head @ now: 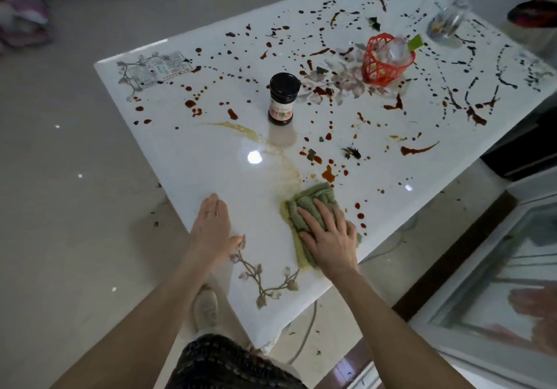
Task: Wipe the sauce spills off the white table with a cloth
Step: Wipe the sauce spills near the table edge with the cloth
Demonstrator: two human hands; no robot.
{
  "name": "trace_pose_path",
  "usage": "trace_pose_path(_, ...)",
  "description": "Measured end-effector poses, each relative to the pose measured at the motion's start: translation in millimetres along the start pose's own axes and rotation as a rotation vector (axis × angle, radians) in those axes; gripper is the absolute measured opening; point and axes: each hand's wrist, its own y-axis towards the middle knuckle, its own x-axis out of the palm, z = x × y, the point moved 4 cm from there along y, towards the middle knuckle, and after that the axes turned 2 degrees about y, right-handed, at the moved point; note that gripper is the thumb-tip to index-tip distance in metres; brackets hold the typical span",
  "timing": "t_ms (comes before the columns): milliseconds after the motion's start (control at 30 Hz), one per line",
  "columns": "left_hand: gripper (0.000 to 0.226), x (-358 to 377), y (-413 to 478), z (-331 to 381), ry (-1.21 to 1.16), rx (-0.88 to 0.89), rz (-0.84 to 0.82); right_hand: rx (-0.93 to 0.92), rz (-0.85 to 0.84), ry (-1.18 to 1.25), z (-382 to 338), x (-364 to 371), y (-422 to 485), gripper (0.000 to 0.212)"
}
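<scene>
The white table (193, 159) is spattered with red-brown and dark sauce spills (419, 149) across its middle and far end. A yellowish smear (271, 147) curves from the jar toward the cloth. My right hand (328, 234) lies flat, fingers spread, pressing a green ribbed cloth (313, 198) onto the table near its front right edge. Flat on the table at the near left edge rests my left hand (211, 225), holding nothing.
A dark jar (283, 99) with a black lid stands mid-table. Farther back are a red plastic basket (382, 60) holding a clear bottle, and a glass (449, 20). A glass-fronted cabinet (497, 283) stands to the right. My shoe (206, 307) is on the tiled floor.
</scene>
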Motion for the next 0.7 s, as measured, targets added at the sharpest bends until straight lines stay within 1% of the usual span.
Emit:
trace_pose_path(133, 0.091, 0.0, -2.3, -1.1, 0.039, 0.006, 0.008, 0.075, 0.053, 0.037, -19.0, 2.6, -12.4, 0.047)
trace_pose_path(200, 0.091, 0.7, -1.8, -1.7, 0.061, 0.011, 0.015, 0.074, 0.077, 0.051, -37.3, 6.1, -32.2, 0.046)
trace_pose_path(267, 0.091, 4.2, -1.0, -3.4, 0.052, 0.013, 0.021, 0.05, 0.063, 0.038, -57.0, 10.5, -47.9, 0.047)
trace_pose_path(333, 0.092, 6.9, -0.1, -4.8, 0.023, 0.007, 0.04, 0.019, 0.012, 0.019, -70.8, 11.9, -47.4, 0.05)
trace_pose_path(467, 0.091, 5.3, 0.4, -4.5, 0.07, 0.027, 0.059, -0.044, -0.075, -0.017, -79.3, 8.4, -4.6, 0.052)
trace_pose_path(567, 0.094, 7.9, 2.6, -8.4, 0.034, 0.031, 0.054, -0.008, -0.099, -0.014, -78.0, -3.9, 43.8, 0.052)
trace_pose_path(600, 0.095, 8.4, 3.1, -10.0, 0.023, 0.029, 0.06, 0.017, -0.131, 0.0, -74.4, -6.8, 58.6, 0.05)
trace_pose_path(633, 0.094, 8.6, 3.5, -12.2, 0.017, 0.032, 0.073, 0.044, -0.148, 0.007, -70.5, -9.8, 70.8, 0.049)
trace_pose_path(700, 0.086, 6.9, 3.5, -14.8, 0.0, 0.057, 0.094, 0.095, -0.12, 0.01, -64.5, -15.6, 82.5, 0.05)
